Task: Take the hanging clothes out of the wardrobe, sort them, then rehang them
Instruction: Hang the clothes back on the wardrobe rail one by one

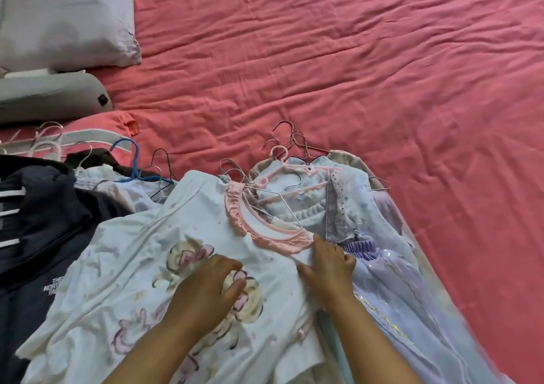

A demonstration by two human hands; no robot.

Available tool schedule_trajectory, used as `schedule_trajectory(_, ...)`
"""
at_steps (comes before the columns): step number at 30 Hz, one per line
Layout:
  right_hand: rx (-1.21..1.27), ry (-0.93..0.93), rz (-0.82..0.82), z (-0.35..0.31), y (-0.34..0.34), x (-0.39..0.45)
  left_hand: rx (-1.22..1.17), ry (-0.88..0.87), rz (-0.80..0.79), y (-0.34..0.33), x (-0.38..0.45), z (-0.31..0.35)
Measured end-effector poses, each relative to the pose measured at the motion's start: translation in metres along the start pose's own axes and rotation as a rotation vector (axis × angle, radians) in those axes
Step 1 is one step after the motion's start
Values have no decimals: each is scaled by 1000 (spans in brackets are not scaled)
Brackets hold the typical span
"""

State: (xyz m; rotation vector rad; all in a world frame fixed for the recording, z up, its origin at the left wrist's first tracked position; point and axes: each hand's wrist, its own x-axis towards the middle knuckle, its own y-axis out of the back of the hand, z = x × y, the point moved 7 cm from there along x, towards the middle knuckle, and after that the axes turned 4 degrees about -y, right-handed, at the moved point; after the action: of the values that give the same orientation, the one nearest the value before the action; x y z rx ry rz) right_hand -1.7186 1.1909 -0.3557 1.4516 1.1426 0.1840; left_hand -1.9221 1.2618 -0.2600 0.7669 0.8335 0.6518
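Now, white top (141,254) under both hands, left hand (206,292) flat, right hand (326,269) pinching shoulder

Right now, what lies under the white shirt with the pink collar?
Under the white shirt, a pale purple dress shows at its right edge and a dark jacket at its left. Whatever lies beneath its middle is covered.
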Motion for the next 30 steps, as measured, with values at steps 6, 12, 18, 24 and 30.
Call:
schedule_trajectory(6, 35, 12, 84, -19, 8, -4, 4, 11, 4, 10, -10, -4)
schedule_trajectory(12, 80, 222, 336, -41, 50, -48, -17, -24, 129, 41, -38, -5)
schedule_trajectory(18, 146, 514, 687, -83, 116, -116, -7, -71, 415, 103, -85, -19)
schedule_trajectory(24, 150, 839, 763, -160, 167, -208, 85, -90, 778, 208, -180, -50)
schedule_trajectory(30, 128, 1125, 809, -237, 187, -322, 218, 53, 1003, 270, -318, -97)
